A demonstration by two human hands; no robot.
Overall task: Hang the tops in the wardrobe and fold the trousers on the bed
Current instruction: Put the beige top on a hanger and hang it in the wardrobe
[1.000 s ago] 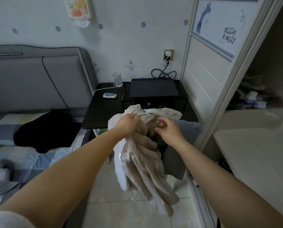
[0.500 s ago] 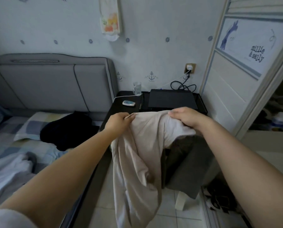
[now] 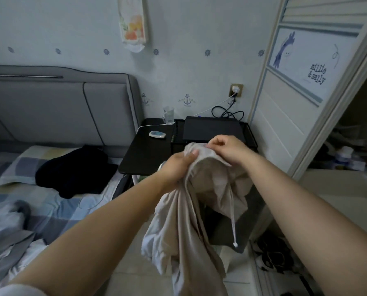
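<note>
My left hand (image 3: 178, 165) and right hand (image 3: 227, 149) both pinch the waistband of crumpled beige trousers (image 3: 186, 221), their white drawstring (image 3: 233, 221) dangling.

Pale wallpaper (image 3: 178, 28) printed with small anchors and ship's wheels backs a grey padded headboard (image 3: 60, 107). A black bedside table (image 3: 148, 150) stands beside it, under a wall socket (image 3: 236, 90). The floor (image 3: 131, 280) is light tile, in dim light.
</note>
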